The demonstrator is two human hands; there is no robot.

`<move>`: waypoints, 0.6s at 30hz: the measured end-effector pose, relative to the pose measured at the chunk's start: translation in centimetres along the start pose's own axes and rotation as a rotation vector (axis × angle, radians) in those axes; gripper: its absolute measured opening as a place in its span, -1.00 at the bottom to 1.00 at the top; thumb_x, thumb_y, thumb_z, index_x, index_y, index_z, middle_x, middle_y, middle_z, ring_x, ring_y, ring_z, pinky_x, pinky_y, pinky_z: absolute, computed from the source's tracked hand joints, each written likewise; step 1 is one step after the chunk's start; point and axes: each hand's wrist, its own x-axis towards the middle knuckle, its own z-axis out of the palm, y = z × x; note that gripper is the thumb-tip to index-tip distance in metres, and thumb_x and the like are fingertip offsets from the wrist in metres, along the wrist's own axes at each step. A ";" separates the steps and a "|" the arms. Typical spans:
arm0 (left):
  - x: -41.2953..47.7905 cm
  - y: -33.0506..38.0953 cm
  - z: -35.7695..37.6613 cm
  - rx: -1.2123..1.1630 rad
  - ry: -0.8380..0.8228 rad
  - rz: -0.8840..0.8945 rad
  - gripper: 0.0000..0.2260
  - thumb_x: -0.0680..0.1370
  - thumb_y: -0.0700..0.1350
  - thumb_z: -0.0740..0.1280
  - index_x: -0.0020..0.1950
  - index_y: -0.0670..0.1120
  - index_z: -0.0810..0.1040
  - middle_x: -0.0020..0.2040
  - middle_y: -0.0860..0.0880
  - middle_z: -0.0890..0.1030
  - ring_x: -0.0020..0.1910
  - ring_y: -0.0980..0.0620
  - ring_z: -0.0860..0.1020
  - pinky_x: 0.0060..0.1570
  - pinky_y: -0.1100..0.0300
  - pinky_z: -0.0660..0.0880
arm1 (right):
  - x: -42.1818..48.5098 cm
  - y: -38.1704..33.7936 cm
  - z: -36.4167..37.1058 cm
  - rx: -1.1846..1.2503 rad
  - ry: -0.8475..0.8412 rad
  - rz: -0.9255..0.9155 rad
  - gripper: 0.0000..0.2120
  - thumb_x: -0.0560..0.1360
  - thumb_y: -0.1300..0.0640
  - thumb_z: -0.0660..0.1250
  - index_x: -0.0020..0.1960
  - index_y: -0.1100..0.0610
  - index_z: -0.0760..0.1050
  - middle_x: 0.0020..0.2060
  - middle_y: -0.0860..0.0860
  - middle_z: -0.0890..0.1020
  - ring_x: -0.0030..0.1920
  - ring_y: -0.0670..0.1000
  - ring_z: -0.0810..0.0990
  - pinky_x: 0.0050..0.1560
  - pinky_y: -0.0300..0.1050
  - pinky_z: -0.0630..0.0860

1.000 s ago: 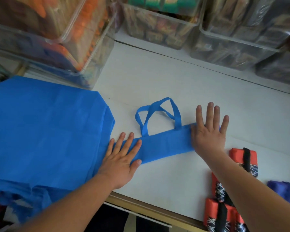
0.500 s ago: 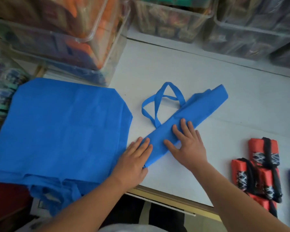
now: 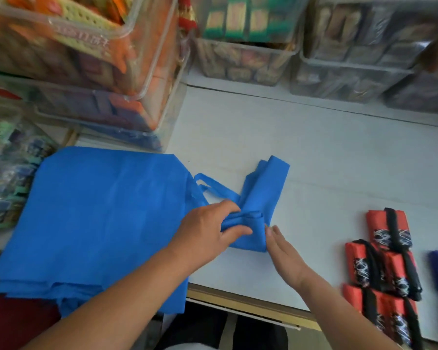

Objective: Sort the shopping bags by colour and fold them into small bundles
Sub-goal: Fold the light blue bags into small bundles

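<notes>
Both hands have slid to the near end of the folded blue bag [image 3: 262, 195], the left hand [image 3: 205, 236] now pinching its first roll between thumb and curled fingers, the right hand [image 3: 286, 256] laid with fingers straight and together against the roll's right edge. Bare table [image 3: 339, 160] lies far and right of the strip, with the stack of flat blue bags [image 3: 106, 210] just left and red bundles [image 3: 379, 221] well apart at near right; the clear bins [image 3: 238, 59] beyond are blurred

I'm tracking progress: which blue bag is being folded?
The narrow strip: the left hand grips its rolled near end and the right hand touches it. The others lie flat in a stack on the left.
</notes>
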 end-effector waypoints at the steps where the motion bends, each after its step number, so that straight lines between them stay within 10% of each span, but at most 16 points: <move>1: 0.8 0.9 -0.1 -0.018 -0.008 -0.011 -0.68 0.46 0.29 0.44 0.05 0.12 0.55 -0.30 0.22 0.48 -0.27 0.16 0.46 -0.23 0.19 0.41 | -0.5 1.0 0.2 0.090 0.016 0.016 -0.25 0.45 -0.60 -0.08 0.53 -0.30 0.23 0.54 -0.36 0.17 0.59 -0.26 -0.06 0.63 -0.06 -0.11; 6: 4.1 4.2 1.5 -0.189 -0.054 -0.131 -0.48 0.46 0.19 0.52 0.35 0.14 0.46 -0.02 0.25 0.56 0.02 0.14 0.55 0.10 0.16 0.51 | -0.9 1.5 0.7 0.135 0.257 -0.055 -0.52 0.55 -0.45 0.07 0.17 -0.16 0.54 0.10 -0.20 0.62 0.11 -0.22 0.57 0.14 -0.18 0.47; 9: 4.4 3.1 3.3 -0.202 -0.153 -0.197 -0.17 0.40 0.31 0.46 0.57 0.18 0.16 0.27 0.18 0.57 0.25 0.15 0.54 0.25 0.13 0.50 | 0.3 -0.3 0.0 0.048 0.433 -0.049 -0.69 0.65 -0.24 0.13 -0.11 -0.08 0.47 -0.12 -0.11 0.54 -0.13 -0.12 0.56 -0.15 -0.21 0.42; 12: 3.9 0.9 4.8 -0.076 -0.221 -0.222 -0.31 0.50 0.20 0.42 0.54 0.19 0.17 0.25 0.16 0.60 0.23 0.09 0.58 0.16 0.03 0.56 | 2.3 -0.8 -0.9 0.016 0.495 0.008 -0.61 0.63 -0.22 0.21 -0.19 0.06 0.37 -0.22 -0.04 0.52 -0.22 -0.01 0.53 -0.21 -0.03 0.47; 15: 3.5 -0.7 6.2 0.025 -0.237 -0.211 -0.40 0.62 0.07 0.34 0.58 0.20 0.13 0.25 0.08 0.59 0.21 0.01 0.58 0.11 -0.02 0.57 | 3.6 -1.3 -1.5 0.049 0.470 0.066 -0.75 0.60 -0.20 0.28 0.07 -0.04 0.39 -0.23 -0.02 0.60 -0.24 -0.03 0.61 -0.17 0.10 0.58; 18: 3.9 -1.5 7.5 0.129 -0.223 -0.194 -0.36 0.64 0.06 0.31 0.64 0.15 0.07 0.19 0.01 0.53 0.18 -0.02 0.52 0.10 -0.01 0.54 | 5.0 -1.8 -2.5 0.038 0.418 0.081 -0.41 0.55 -0.28 0.29 0.49 -0.28 0.11 -0.16 -0.06 0.65 -0.16 -0.03 0.67 -0.18 -0.03 0.57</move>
